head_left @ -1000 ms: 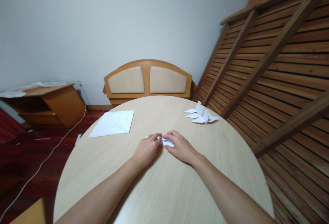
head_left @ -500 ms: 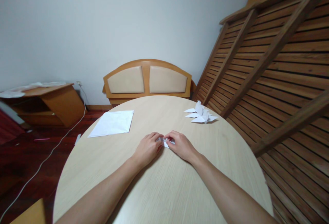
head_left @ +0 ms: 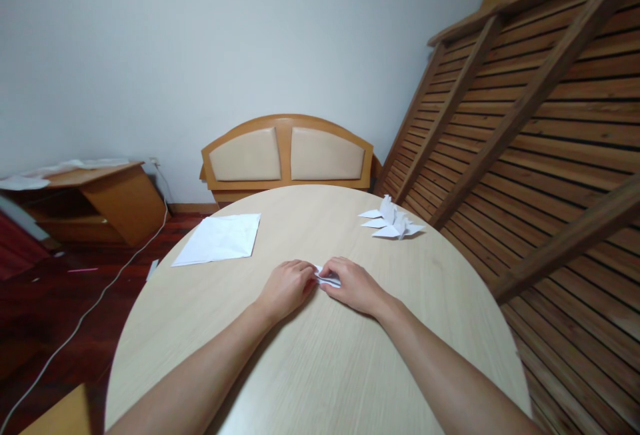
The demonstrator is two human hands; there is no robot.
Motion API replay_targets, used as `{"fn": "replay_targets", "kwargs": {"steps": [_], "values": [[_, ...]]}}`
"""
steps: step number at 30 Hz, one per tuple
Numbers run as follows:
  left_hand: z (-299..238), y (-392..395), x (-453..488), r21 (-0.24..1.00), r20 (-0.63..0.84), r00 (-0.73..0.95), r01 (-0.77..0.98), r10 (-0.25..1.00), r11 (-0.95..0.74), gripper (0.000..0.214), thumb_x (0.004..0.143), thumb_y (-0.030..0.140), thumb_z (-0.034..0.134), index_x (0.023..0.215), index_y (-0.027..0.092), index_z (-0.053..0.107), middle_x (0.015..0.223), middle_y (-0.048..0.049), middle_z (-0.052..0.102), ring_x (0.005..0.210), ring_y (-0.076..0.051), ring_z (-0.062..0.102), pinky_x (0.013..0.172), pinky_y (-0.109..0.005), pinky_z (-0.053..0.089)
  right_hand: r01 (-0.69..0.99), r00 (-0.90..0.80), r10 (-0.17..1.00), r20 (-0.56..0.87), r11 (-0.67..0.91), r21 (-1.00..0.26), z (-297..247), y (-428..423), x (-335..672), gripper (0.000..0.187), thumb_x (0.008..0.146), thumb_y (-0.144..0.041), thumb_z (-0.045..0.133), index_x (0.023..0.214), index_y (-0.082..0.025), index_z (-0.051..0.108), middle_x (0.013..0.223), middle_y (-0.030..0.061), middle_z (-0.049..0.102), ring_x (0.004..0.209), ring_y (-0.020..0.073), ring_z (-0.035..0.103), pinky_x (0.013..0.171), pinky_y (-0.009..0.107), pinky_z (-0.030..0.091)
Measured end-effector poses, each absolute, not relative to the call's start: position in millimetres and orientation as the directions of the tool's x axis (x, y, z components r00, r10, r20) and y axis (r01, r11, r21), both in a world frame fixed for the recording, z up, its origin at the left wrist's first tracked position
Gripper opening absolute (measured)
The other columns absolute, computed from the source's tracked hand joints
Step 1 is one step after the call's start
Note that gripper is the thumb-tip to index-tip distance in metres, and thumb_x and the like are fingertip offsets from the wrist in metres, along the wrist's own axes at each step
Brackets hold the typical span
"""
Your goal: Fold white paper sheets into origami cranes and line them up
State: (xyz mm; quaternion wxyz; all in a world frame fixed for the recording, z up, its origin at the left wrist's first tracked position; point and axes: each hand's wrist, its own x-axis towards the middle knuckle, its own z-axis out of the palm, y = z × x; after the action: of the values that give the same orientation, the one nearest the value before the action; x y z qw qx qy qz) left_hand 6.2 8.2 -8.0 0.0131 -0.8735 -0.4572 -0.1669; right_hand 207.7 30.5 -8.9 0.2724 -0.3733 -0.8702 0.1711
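Observation:
A small piece of folded white paper (head_left: 328, 280) is held low over the middle of the round table (head_left: 320, 368). My left hand (head_left: 290, 286) is closed on its left end, fingers curled over it. From the right, my right hand (head_left: 349, 284) pinches the paper between thumb and fingers. A gap shows between its folded layers. Much of the paper is hidden behind my fingers. Several folded white paper birds (head_left: 393, 220) stand in a group at the table's far right. On the far left lies a stack of white paper sheets (head_left: 220, 238).
Beyond the table stands a wooden headboard (head_left: 286, 155) with padded panels. A slatted wooden frame (head_left: 540, 122) leans along the right side. At the left are a low wooden cabinet (head_left: 110, 202) and a white cable (head_left: 95, 302) across the dark floor.
My right thumb and fingers have spread slightly apart on the folded paper, and a gap between its layers now shows. My left fingers have shifted slightly. The birds and sheets stay put.

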Motion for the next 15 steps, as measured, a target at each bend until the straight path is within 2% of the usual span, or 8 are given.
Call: {"fn": "replay_targets", "kwargs": {"steps": [5, 11, 15], "values": [[-8.3, 7.7, 4.7, 0.143, 0.286, 0.471, 0.84, 0.834, -0.523, 0.008, 0.093, 0.023, 0.055, 0.098, 0.02, 0.06, 0.092, -0.005, 0.072, 0.085, -0.02, 0.067, 0.077, -0.03, 0.05, 0.591, -0.571, 0.752, 0.329, 0.655, -0.471, -7.0, 30.1, 207.8, 0.012, 0.086, -0.018, 0.064, 0.095, -0.022, 0.071, 0.094, 0.0032, 0.073, 0.089, 0.0185, 0.066, 0.08, 0.028, 0.047], [-11.7, 8.9, 4.3, 0.155, 0.298, 0.461, 0.841, 0.836, -0.519, 0.017, 0.096, 0.026, 0.052, 0.111, 0.021, 0.058, 0.096, -0.0049, 0.072, 0.086, -0.021, 0.068, 0.076, -0.03, 0.05, 0.598, -0.555, 0.769, 0.317, 0.634, -0.49, -7.1, 31.0, 207.4, 0.023, 0.091, -0.018, 0.056, 0.108, -0.026, 0.07, 0.1, 0.0021, 0.075, 0.091, 0.0187, 0.07, 0.083, 0.03, 0.049], [-10.7, 9.1, 3.9, 0.136, 0.288, 0.457, 0.851, 0.842, -0.508, 0.017, 0.096, 0.023, 0.051, 0.109, 0.023, 0.062, 0.099, -0.0051, 0.072, 0.089, -0.021, 0.067, 0.078, -0.031, 0.05, 0.598, -0.548, 0.768, 0.332, 0.637, -0.487, -7.0, 31.6, 206.0, 0.026, 0.095, -0.02, 0.05, 0.113, -0.025, 0.069, 0.102, 0.0028, 0.076, 0.092, 0.019, 0.07, 0.083, 0.031, 0.05]]}}
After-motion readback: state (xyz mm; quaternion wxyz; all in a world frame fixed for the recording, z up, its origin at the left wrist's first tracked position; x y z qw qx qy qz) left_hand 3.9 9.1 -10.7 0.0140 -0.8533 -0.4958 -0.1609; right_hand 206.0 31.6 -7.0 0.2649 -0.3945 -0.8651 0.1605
